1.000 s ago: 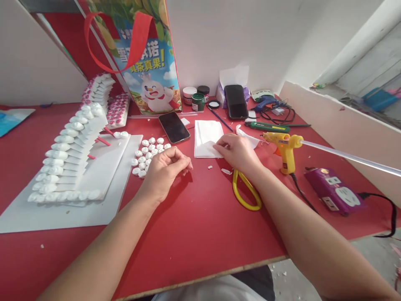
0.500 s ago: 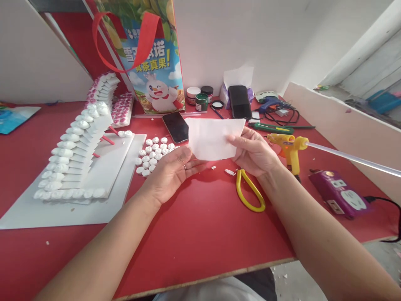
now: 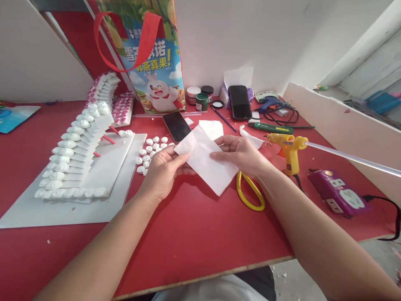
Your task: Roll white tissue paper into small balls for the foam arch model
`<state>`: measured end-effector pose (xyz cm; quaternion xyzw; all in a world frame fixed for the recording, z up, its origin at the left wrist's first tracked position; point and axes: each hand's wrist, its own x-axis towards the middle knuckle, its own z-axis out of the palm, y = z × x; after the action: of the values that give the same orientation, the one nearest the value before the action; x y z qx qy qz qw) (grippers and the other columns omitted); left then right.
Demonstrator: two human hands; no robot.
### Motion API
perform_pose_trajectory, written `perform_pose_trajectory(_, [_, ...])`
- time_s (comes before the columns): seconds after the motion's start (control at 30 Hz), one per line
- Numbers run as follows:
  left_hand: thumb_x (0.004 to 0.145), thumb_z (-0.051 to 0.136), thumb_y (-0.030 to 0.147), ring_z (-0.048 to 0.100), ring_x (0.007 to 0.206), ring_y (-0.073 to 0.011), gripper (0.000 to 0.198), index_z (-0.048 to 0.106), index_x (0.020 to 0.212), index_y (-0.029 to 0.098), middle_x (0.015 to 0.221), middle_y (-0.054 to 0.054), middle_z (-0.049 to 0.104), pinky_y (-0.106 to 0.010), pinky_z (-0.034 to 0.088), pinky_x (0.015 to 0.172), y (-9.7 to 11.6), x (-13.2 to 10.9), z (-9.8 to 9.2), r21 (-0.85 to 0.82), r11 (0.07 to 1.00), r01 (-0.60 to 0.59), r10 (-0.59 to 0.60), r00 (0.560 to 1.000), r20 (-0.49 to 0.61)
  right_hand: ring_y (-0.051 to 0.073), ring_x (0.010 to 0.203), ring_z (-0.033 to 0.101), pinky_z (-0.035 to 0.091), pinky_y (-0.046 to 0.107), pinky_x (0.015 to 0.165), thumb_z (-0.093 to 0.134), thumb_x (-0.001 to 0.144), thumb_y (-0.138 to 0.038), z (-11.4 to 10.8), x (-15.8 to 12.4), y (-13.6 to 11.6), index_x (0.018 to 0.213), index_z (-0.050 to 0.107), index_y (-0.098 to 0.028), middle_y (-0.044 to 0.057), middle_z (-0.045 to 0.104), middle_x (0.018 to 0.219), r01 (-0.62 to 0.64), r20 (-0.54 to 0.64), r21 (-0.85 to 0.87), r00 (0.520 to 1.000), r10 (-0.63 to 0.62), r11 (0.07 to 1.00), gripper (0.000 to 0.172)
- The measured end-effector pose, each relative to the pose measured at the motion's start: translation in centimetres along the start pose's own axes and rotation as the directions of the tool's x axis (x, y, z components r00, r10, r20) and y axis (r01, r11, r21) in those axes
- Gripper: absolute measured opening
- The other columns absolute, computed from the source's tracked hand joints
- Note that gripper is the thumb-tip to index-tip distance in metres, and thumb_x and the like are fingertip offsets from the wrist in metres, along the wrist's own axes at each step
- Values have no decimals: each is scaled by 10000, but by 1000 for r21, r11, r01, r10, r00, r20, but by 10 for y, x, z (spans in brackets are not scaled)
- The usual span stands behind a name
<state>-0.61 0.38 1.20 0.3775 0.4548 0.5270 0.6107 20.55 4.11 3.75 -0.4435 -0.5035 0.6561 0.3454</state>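
Observation:
My left hand (image 3: 166, 169) pinches one corner of a thin white paper sheet (image 3: 209, 161), thumb on top. My right hand (image 3: 241, 154) grips the same sheet near its opposite side, also with the thumb on top. The sheet hangs tilted above the red table, one corner pointing toward me. Just behind it lies a stack of white paper squares (image 3: 216, 127). Small white rolled pieces (image 3: 152, 154) are spread beside my left hand, which partly hides them. Yellow-handled scissors (image 3: 250, 196) lie below my right wrist, their blades hidden.
At left stands a curved white paper model (image 3: 75, 154) on a white board (image 3: 103, 211). Behind are a phone (image 3: 177, 126), a gift bag (image 3: 156, 83) and paint jars (image 3: 201, 101). On the right are a yellow glue gun (image 3: 290, 150) and a purple power box (image 3: 340, 192).
Both hands have turned the sheet from roughly level to a diamond, one corner now lower and nearer me. The stack of paper squares and a crumpled white piece behind have come into view.

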Motion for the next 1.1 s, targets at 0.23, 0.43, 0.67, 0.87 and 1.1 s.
perform_pose_trajectory(0.23, [819,809,351,699,659,-147,309,727,1030,140,896,-43,763,-246,613,552,2,1,-4,73,997,-20,13,996,91,177,663,727,554,274,569,886,697,-292,-3,1,3,1048,780,-163,39,794,794,32,62,53,997,-35,998,388])
perform_pose_trajectory(0.43, [786,764,262,682,584,-135,217,771,980,165,797,-11,739,-269,611,566,5,-1,-3,9,997,-82,81,996,48,142,625,667,502,255,552,848,688,-250,-4,3,5,914,817,-190,18,773,774,53,21,187,998,-58,981,236])
perform_pose_trajectory(0.67, [792,642,213,662,536,-133,150,771,852,165,691,7,694,-260,590,524,8,-1,-3,-18,995,-96,96,995,-5,115,553,542,394,244,512,728,779,-266,2,0,9,800,783,-195,0,675,674,129,7,116,991,-130,985,93])
perform_pose_trajectory(0.87, [787,624,205,681,566,-142,188,777,884,154,710,-1,707,-254,596,521,7,2,-6,-44,997,-66,66,998,-12,95,517,444,302,248,503,657,770,-224,2,-1,8,791,792,-184,-16,600,592,225,12,-18,974,-225,974,143])
perform_pose_trajectory(1.1, [831,698,338,713,649,-183,299,787,1017,121,800,-60,757,-286,623,574,11,-1,-8,-27,999,42,-38,991,126,90,480,432,265,251,461,613,725,-186,1,-4,3,721,766,-176,-24,592,557,234,45,-66,972,-232,970,154])
